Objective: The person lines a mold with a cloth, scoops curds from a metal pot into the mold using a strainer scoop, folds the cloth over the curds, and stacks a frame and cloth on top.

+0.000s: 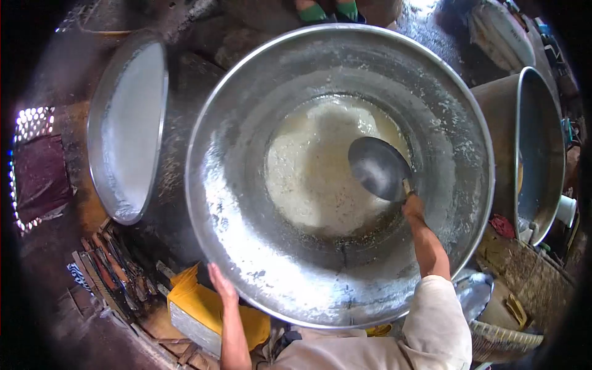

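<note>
A very wide metal pan (246, 271) fills the middle of the view, with cloudy, pale liquid (327, 166) at its bottom. My right hand (414, 206) is closed round the short handle of a dark, round ladle (377, 168), whose bowl is over the right part of the liquid. Whether the ladle touches the liquid is hard to tell. At the pan's lower left rim is my left hand (222, 283), its fingers stretched out and nothing held in it.
At the left stands another wide vessel (132, 129) with whitish contents. Stacked firewood (114, 268) and a yellow-topped box (216, 314) lie lower left. A tall metal vat (530, 148) stands right. A person's feet (330, 9) show beyond the pan.
</note>
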`<state>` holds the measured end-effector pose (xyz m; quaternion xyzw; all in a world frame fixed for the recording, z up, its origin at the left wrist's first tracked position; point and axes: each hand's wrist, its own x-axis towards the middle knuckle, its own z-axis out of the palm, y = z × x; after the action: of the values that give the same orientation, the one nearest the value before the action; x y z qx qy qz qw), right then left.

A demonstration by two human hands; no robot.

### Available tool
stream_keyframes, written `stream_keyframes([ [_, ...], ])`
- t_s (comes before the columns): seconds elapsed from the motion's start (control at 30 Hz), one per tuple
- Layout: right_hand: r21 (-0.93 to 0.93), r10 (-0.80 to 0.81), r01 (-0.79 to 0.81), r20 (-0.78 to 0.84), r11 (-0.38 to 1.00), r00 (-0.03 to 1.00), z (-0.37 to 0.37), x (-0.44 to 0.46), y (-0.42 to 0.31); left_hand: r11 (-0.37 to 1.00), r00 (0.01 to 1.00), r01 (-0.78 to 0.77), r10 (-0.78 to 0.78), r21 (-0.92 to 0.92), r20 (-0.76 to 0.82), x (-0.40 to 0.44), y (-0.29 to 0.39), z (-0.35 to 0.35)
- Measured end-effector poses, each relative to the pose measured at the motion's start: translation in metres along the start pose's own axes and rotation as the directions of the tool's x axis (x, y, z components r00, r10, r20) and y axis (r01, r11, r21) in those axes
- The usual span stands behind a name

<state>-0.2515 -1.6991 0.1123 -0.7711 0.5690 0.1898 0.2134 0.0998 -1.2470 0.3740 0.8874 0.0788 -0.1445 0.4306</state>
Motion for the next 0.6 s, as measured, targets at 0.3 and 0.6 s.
stream_keyframes([
  [0.3,-0.177,-0.082,0.127,0.244,0.976,0.966,0.197,0.022,0.066,0.971,0.983,0.101,-0.065,0.215,-0.170,0.001,0.002,0.003],
  [0.6,0.369,-0.362,0.144,0.637,0.918,0.680,0.198,-0.079,-0.010,0.982,0.982,0.188,-0.188,0.004,0.026,0.004,0.008,-0.001],
])
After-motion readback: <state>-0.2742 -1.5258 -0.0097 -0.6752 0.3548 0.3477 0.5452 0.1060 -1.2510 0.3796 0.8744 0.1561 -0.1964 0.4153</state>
